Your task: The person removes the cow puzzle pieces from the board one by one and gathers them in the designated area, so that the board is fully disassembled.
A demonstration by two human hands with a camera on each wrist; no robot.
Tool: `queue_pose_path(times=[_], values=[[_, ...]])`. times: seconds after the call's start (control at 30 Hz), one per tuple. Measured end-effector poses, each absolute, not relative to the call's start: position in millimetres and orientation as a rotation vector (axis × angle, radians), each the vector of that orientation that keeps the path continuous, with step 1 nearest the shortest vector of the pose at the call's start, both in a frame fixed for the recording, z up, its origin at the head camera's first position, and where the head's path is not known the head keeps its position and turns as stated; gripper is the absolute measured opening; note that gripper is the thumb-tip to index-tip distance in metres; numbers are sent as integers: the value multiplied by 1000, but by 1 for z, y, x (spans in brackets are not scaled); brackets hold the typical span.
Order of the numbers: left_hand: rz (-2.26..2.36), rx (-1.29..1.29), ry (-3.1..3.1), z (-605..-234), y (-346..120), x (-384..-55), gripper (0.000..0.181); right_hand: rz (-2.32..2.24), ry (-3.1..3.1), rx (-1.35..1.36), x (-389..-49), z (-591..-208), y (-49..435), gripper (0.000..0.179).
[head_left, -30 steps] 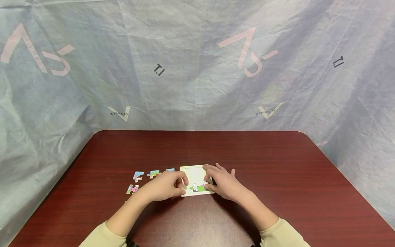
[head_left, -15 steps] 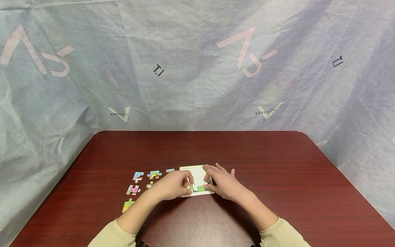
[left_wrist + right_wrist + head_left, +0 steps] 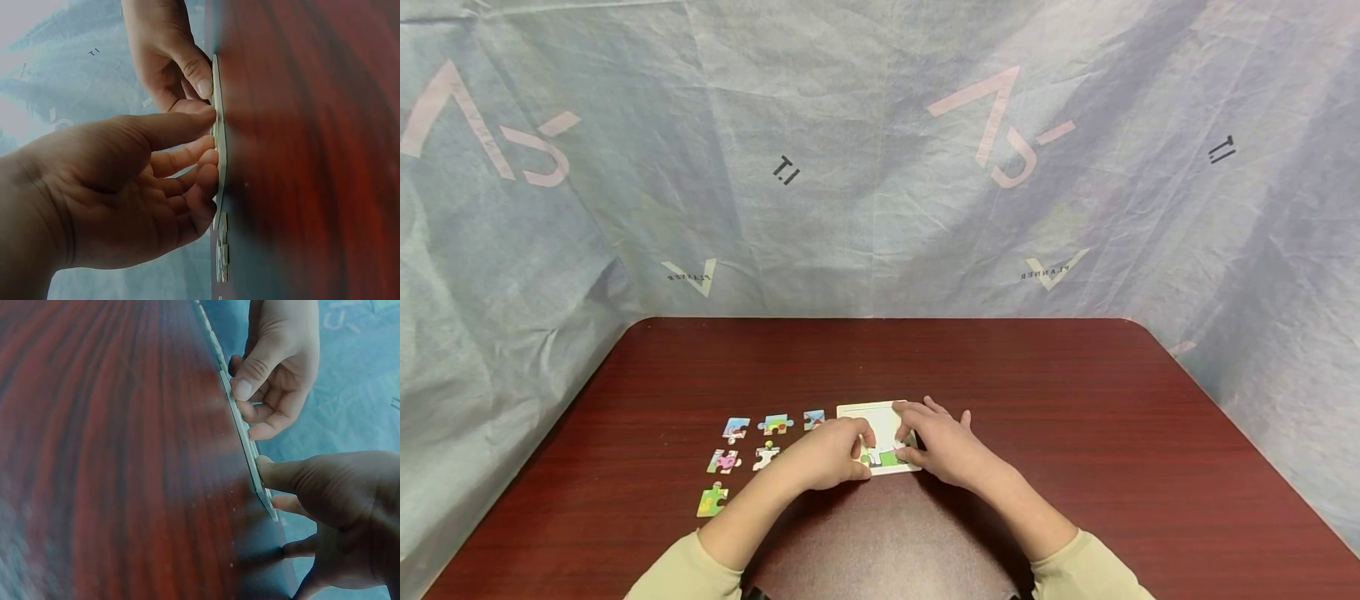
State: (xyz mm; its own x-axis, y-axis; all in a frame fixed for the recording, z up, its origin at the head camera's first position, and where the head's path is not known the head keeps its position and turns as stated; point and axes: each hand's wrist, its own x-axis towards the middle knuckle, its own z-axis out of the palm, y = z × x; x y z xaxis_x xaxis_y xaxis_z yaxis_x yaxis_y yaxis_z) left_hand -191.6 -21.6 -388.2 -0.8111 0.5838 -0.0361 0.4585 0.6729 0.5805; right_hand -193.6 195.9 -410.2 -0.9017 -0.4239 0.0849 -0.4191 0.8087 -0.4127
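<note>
A pale puzzle tray (image 3: 871, 413) lies on the table between both hands. White and green puzzle pieces (image 3: 887, 458) fill part of its near side. My left hand (image 3: 829, 454) reaches over the tray's near left part, its thumb and fingertips touching down on the tray or the pieces there. My right hand (image 3: 951, 448) rests at the right side, thumb and index fingertips on the tray and the other fingers spread past its edge. In the left wrist view the tray (image 3: 220, 150) shows edge-on under the left hand (image 3: 131, 194). What lies under the fingertips is hidden.
Several loose puzzle pieces lie left of the tray, among them a pink one (image 3: 723, 461), a green one (image 3: 712, 500) and a white one (image 3: 766, 456). The left forearm passes close to them. A dark red table (image 3: 1045, 383) meets a grey fabric curtain (image 3: 880, 208) behind.
My left hand has shifted right along the tray's near side, uncovering more loose pieces behind it. The right hand stays in place.
</note>
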Motion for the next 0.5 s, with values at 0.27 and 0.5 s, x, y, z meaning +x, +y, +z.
queue_pose_path(times=[0.27, 0.5], values=[[804, 831, 2701, -392, -19, -193, 28, -683, 2973, -698, -193, -410, 196, 20], [802, 818, 2716, -394, -18, -192, 29, -681, 2975, -691, -193, -410, 196, 20]])
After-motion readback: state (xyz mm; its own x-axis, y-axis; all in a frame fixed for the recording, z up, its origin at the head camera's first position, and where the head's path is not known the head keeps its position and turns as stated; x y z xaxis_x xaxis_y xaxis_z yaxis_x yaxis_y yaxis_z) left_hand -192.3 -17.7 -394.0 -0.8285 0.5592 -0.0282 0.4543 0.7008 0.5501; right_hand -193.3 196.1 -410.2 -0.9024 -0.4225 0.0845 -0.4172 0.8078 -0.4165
